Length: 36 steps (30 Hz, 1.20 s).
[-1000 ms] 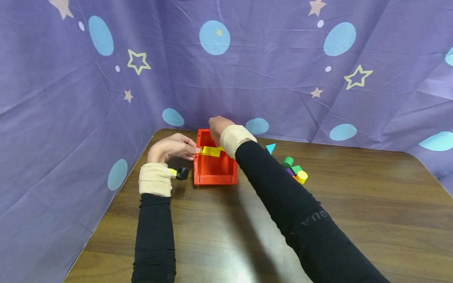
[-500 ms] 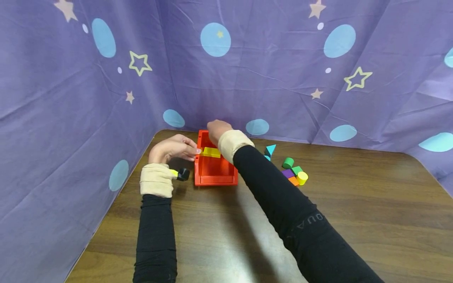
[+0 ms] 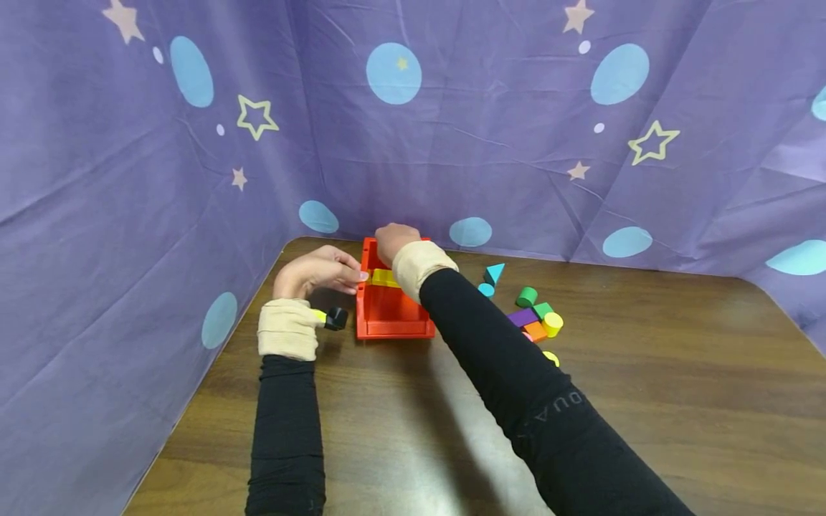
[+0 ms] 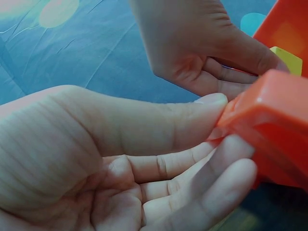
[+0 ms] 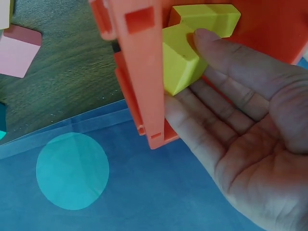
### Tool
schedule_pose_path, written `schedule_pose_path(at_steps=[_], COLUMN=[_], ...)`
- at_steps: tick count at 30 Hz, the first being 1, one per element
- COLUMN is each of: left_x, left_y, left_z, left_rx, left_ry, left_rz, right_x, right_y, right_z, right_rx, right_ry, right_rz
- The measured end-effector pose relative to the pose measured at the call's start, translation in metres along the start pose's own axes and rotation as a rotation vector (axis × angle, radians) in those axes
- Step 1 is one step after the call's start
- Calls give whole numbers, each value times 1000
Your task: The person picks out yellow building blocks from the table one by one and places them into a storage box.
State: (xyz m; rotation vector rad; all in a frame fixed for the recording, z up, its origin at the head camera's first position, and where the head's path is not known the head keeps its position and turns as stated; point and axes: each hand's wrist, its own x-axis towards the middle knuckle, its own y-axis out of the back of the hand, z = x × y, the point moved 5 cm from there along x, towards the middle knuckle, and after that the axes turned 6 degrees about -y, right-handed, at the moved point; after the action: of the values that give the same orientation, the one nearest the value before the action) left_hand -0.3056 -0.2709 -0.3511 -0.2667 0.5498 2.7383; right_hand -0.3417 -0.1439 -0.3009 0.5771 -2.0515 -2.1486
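Note:
An open red plastic box stands on the table, its inside facing up. My left hand pinches the rim of the box's left wall between thumb and fingers, seen close in the left wrist view. Over the far part of the box is my right hand. In the right wrist view its thumb and fingers grip a yellow block with angled faces, inside the box against the right wall. A second yellow block lies beside it in the box. In the head view my right hand and wrist hide the gripped block.
Right of the box lie loose blocks: a blue triangle, a blue cylinder, a green cylinder, a purple block, an orange block and a yellow cylinder. A purple patterned cloth hangs behind the table.
My right hand and forearm have shifted slightly left, uncovering more of the loose blocks and covering more of the yellow block in the box. The left hand keeps its hold on the rim.

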Motion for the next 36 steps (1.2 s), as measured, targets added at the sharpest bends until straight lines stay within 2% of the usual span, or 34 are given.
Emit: schedule_pose_path(at_steps=[5, 14, 24, 36], left_x=[0, 2, 1, 0], left_y=[0, 0, 1, 1], left_z=[0, 0, -1, -1], left_rx=[-3, -1, -2, -11], left_ry=[-1, 3, 11, 5], left_rz=[-7, -10, -3, 0], right_x=[2, 18, 21, 22], right_y=[-5, -17, -24, -29], right_z=[-1, -1, -2, -2], right_rx=[4, -10, -23, -46], right_ry=[-11, -24, -2, 10], right_rz=[-19, -59, -7, -21])
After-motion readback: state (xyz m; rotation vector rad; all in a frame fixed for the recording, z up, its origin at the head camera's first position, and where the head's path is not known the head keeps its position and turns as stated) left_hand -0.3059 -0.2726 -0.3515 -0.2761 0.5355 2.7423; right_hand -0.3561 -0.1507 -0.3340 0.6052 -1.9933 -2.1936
